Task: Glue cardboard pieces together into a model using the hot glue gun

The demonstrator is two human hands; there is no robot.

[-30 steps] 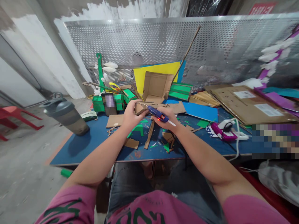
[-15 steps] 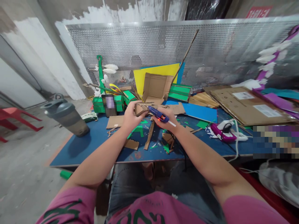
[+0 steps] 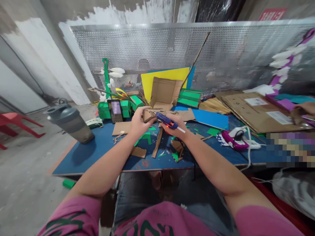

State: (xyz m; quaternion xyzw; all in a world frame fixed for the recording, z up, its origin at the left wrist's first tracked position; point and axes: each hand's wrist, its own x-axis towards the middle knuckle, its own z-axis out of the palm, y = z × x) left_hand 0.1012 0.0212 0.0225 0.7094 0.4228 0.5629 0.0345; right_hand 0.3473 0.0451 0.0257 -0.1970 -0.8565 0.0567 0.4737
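Observation:
My left hand (image 3: 137,124) is closed round a small brown cardboard piece (image 3: 147,115), held above the blue table (image 3: 98,147). My right hand (image 3: 176,127) grips a blue glue gun (image 3: 165,120) with a red light on its side. The gun's nozzle points left and touches the cardboard piece. A white glue stick pokes out of the gun's back end. Below both hands lie cardboard strips and green paper scraps (image 3: 147,137).
A grey shaker bottle (image 3: 70,122) stands at the table's left. A phone (image 3: 115,110) leans on green boxes (image 3: 128,105). An open cardboard box (image 3: 164,91), yellow and blue sheets, flat cartons (image 3: 261,109) and a purple device with white cable (image 3: 237,137) fill the back and right. A perforated metal panel closes the rear.
Both hands hold almost the same pose; the glue gun has crept slightly up and left against the cardboard piece. The view has shifted a little.

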